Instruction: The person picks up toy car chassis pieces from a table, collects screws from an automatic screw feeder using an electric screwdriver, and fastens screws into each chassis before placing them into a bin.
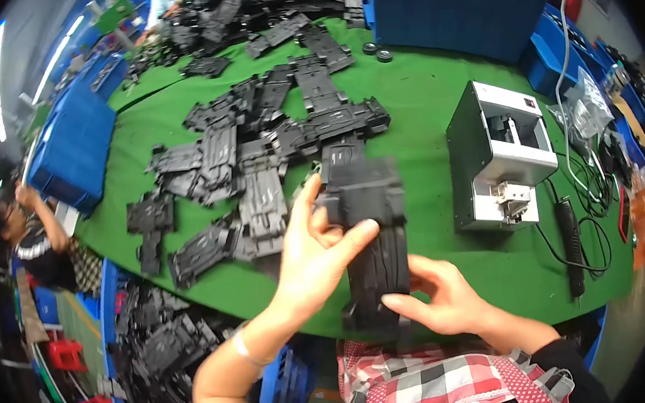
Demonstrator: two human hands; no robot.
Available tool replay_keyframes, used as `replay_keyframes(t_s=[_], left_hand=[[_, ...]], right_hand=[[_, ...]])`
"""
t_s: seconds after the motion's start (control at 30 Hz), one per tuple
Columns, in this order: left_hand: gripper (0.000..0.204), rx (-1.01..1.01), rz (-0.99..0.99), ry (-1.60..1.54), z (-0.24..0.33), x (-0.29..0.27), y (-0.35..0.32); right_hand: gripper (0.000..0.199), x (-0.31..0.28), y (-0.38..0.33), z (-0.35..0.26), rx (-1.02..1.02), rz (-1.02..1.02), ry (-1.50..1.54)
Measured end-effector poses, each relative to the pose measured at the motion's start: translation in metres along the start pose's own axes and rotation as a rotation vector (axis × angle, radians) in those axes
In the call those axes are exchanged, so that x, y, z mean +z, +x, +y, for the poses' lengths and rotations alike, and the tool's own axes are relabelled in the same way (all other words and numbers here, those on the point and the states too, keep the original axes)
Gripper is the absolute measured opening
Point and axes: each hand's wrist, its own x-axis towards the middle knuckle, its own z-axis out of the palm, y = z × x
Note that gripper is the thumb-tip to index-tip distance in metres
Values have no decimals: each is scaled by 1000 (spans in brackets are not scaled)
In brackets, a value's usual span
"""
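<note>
Between both hands I hold up a black plastic chassis [377, 254], long and narrow with a wider block at its far end; it is slightly blurred. My left hand [318, 244] grips its upper left side, thumb across the face near the wide end. My right hand [442, 295] is closed round the lower right edge, with the thumb on the front. Beyond and to the left, several similar black chassis parts [218, 153] lie heaped on the green cloth [417, 143].
At the right stands a small black-and-white machine [503, 159], beside a black corded handheld tool [569, 245]. A big blue bin [451, 10] and two small wheels [377, 51] are at the back. Another blue bin [76, 150] is at left, near a co-worker [38, 242]. More black parts [167, 353] fill a crate lower left.
</note>
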Motion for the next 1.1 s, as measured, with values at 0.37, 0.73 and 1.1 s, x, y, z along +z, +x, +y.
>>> replay_keyframes(t_s=[0.37,0.73,1.1], left_hand=[[37,-129,45,-735,-87,10,-96],[29,-223,41,-539,-90,41,-76],[25,-177,52,-344,-90,62,-44]], right_hand=[[21,-196,-193,35,-110,960,-1452],[24,-196,-252,54,-212,777,-1442],[51,-264,-184,68,199,908,-1481]])
